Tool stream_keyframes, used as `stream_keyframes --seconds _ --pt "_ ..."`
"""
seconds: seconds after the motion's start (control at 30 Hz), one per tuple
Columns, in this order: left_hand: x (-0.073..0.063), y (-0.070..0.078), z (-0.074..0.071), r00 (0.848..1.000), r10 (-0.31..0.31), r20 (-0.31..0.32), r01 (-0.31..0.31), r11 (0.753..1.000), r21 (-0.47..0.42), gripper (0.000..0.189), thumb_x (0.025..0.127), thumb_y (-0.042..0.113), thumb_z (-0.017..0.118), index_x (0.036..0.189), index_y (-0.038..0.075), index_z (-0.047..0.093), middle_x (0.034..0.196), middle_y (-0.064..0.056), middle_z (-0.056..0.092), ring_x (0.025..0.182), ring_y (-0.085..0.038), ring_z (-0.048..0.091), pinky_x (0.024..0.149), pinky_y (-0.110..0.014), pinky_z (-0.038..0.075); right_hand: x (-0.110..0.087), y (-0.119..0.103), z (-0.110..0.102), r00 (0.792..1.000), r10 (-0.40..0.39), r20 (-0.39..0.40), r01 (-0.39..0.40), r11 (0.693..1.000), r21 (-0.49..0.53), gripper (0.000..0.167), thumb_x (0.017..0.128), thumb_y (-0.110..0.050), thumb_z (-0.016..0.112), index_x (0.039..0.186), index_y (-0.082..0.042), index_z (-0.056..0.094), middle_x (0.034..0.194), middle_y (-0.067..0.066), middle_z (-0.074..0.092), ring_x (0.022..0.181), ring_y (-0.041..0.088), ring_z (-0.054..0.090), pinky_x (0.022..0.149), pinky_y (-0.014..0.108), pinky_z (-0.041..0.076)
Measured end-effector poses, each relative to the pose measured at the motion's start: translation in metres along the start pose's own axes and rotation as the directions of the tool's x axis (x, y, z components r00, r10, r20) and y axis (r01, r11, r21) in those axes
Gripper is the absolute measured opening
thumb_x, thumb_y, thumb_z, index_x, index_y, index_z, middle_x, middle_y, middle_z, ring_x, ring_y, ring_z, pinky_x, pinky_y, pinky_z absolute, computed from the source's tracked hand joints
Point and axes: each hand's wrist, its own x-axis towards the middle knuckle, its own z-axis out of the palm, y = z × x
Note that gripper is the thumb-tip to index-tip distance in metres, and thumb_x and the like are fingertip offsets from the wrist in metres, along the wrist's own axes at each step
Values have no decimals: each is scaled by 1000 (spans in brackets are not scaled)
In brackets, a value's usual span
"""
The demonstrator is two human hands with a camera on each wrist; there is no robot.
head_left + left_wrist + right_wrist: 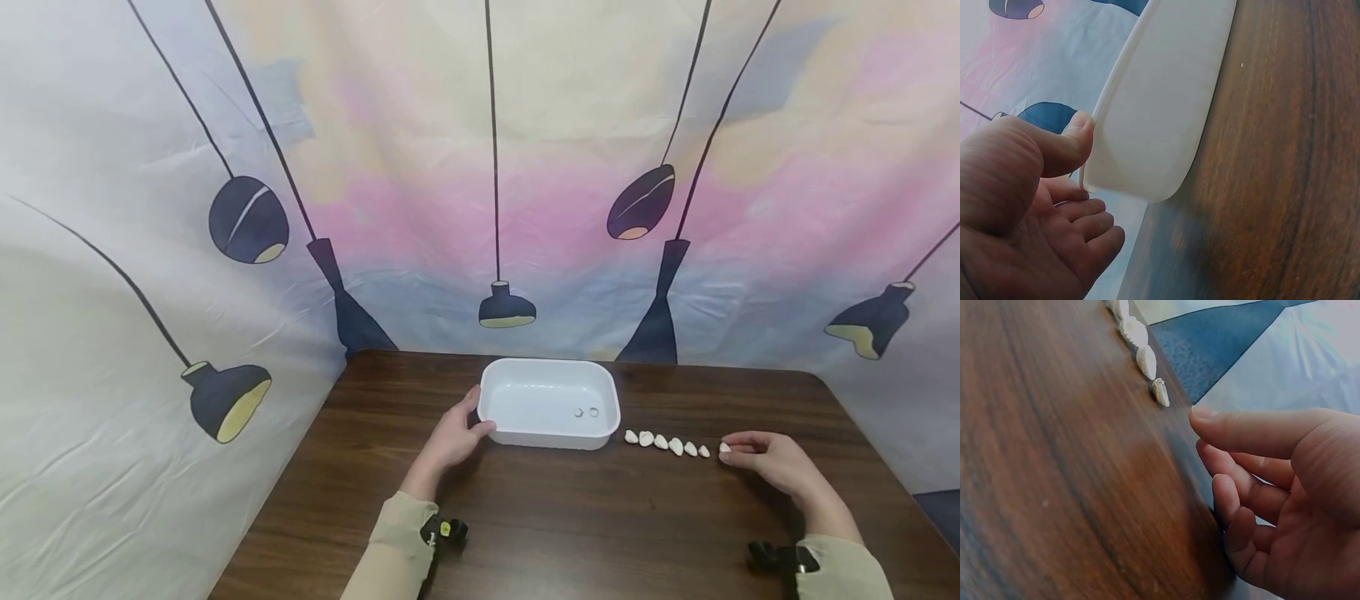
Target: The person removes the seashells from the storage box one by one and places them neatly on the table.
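Observation:
At its left end, a white rectangular tray [547, 440] is gripped by my left hand [454, 429], thumb on the rim; the left wrist view shows the thumb [1077, 134] against the tray's corner [1141, 162]. My right hand [780, 462] pinches a small white seashell [724, 448] between thumb and fingers, just above or on the table. That shell is hidden behind the thumb in the right wrist view. A row of several white seashells [661, 442] runs from the tray's right side toward my right hand, their ridged surfaces visible in the right wrist view [1134, 331].
Everything stands on a dark brown wooden table [585, 525]. Inside the tray are two small round pale shapes [594, 412], too small to identify. A cloth backdrop [420, 167] printed with hanging lamps rises behind the table's far edge and along its left side.

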Motion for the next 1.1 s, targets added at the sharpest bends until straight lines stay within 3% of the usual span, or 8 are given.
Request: stream_keyframes --seconds 0.53,0.93,1.1 --pt "7 -3 5 1000 -13 0 13 1000 -13 76 104 19 72 167 3 33 174 -12 29 161 -33 26 128 -55 25 1 7 -3 999 -5 -35 3 999 -48 54 92 -34 86 121 10 73 101 12 79 90 14 69 75 28 53" --pt "5 -4 0 1000 -2 6 2 1000 -3 77 103 19 73 167 4 33 174 -11 29 161 -34 27 128 -57 26 1 6 7 997 19 -75 -26 996 -83 47 94 -30 86 121 7 74 97 9 78 89 20 68 81 42 54" --pt "6 -4 1 1000 -11 2 11 1000 -10 77 103 19 73 167 5 33 174 -11 29 161 -34 26 127 -57 26 3 5 11 992 -30 -120 15 992 -122 45 96 -30 83 121 6 74 93 8 78 88 23 69 82 49 55"
